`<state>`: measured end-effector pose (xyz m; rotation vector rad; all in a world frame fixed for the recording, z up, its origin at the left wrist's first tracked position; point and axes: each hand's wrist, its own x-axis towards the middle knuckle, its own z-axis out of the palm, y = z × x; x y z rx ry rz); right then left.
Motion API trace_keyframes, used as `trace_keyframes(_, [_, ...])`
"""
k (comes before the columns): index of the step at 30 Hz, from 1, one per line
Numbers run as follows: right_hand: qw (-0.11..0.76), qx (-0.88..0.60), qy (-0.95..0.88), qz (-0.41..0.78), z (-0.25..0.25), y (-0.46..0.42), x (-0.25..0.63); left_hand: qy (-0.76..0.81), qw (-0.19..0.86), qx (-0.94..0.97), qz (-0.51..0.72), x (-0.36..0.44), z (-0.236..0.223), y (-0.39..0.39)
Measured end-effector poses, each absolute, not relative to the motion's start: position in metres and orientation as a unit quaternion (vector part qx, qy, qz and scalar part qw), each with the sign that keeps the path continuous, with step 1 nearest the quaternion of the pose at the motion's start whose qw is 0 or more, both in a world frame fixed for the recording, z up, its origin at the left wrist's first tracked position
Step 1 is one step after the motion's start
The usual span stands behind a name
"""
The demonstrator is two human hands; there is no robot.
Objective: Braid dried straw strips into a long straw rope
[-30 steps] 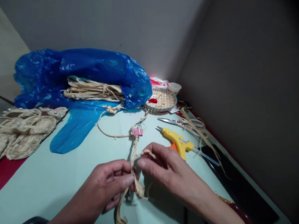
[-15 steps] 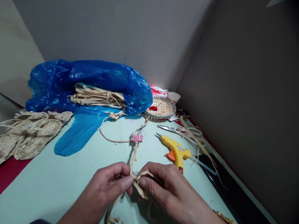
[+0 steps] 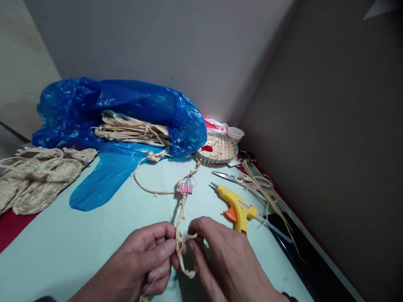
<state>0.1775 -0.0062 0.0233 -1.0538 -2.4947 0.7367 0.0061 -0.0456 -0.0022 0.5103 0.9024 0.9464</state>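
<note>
A thin braid of pale dried plant fibre, like raffia point(image 3: 181, 213), runs toward me from a pink binder clip point(image 3: 185, 188). My left hand point(image 3: 149, 257) pinches the braid's near end between thumb and fingers. One strand curls down below the pinch, and another bunch hangs beneath the left hand. My right hand point(image 3: 224, 258) is just to the right, thumb and index finger close together at a short strand that sticks out sideways from the braid. Its other fingers are hidden behind the hand.
A yellow glue gun point(image 3: 237, 206), scissors point(image 3: 238, 178) and loose fibre strips point(image 3: 274, 196) lie to the right. Behind stand a blue plastic bag point(image 3: 124, 96) with fibre bundles point(image 3: 133, 129) and a woven basket point(image 3: 221, 150). Woven slippers with pearl beads point(image 3: 51, 181) lie left.
My right hand has drawn slightly away from the left and turned, its hold shifting to the sideways strand. One strand now hangs loose below the braid. My left hand keeps its pinch.
</note>
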Motion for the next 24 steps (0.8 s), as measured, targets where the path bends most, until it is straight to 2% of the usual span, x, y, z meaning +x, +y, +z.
trace_keyframes(5, [0.262, -0.323, -0.896, 0.157, 0.016, -0.006, 0.179, 0.419, 0.763, 0.236, 0.431, 0.007, -0.005, -0.045])
trace_keyframes(9, [0.305, -0.288, -0.898, 0.134, 0.012, -0.005, 0.180, 0.441, 0.755, 0.239, 0.421, 0.009, -0.002, -0.047])
trace_keyframes(14, [0.429, -0.267, -0.856, 0.108, 0.009, -0.012, 0.178, 0.463, 0.755, 0.218, 0.411, 0.009, 0.003, -0.048])
trace_keyframes(20, [0.453, -0.278, -0.847, 0.018, 0.004, -0.019, 0.169, 0.474, 0.759, 0.223, 0.387, 0.009, 0.001, -0.047])
trace_keyframes(24, [0.512, -0.280, -0.811, -0.041, -0.001, -0.018, 0.160, 0.461, 0.759, 0.222, 0.402, 0.009, -0.003, -0.049])
